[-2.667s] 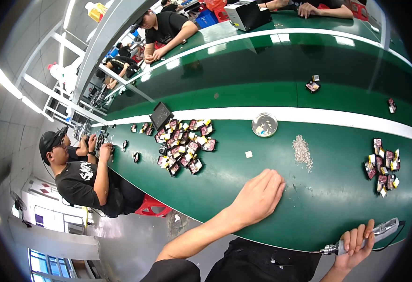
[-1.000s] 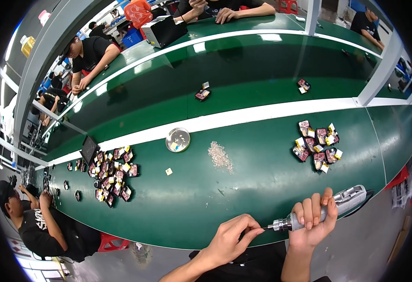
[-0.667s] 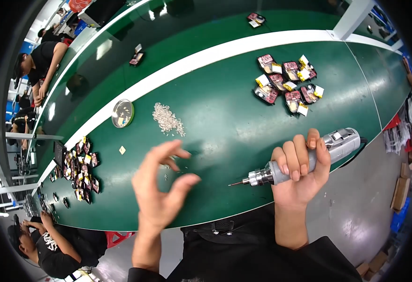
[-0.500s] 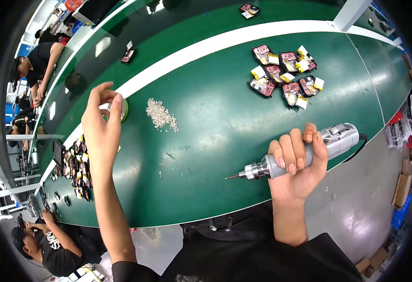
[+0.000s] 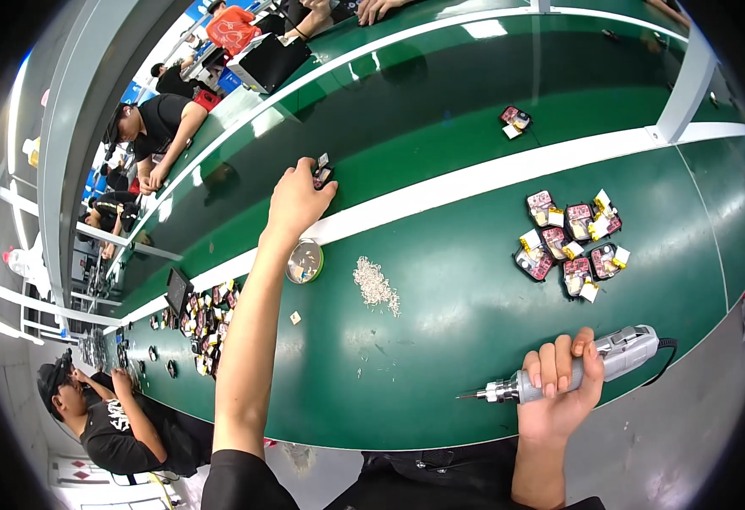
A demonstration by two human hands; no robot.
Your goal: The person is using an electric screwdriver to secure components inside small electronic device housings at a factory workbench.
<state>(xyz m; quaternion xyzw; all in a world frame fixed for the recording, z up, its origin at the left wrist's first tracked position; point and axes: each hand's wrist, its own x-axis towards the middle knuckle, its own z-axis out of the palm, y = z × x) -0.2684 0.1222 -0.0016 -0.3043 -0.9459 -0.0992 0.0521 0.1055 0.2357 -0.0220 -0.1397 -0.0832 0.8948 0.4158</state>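
My right hand (image 5: 562, 382) is wrapped round a grey electric screwdriver (image 5: 632, 350), whose thin bit points left over the green table's near edge. Stretched far forward over the white divider, my left hand (image 5: 298, 201) has thumb and fingers closed about a small black-cased electronic device (image 5: 322, 173) with its circuit side showing. My hand covers part of that device. Below the left wrist stands a round green-rimmed tub (image 5: 305, 261) with small bits inside. A heap of tiny pale screw-like pieces (image 5: 376, 286) lies between the two hands.
Several open devices with red boards and yellow-taped batteries (image 5: 578, 219) lie at the right. Another device (image 5: 515, 121) sits beyond the white divider (image 5: 474, 185). A pile of devices (image 5: 209, 327) is left of my forearm. Co-workers sit along the left side; a grey post (image 5: 685, 89) rises far right.
My left hand has moved forward, past the tub and over the divider, onto the small device there. The right hand still holds the screwdriver. The view has shifted.
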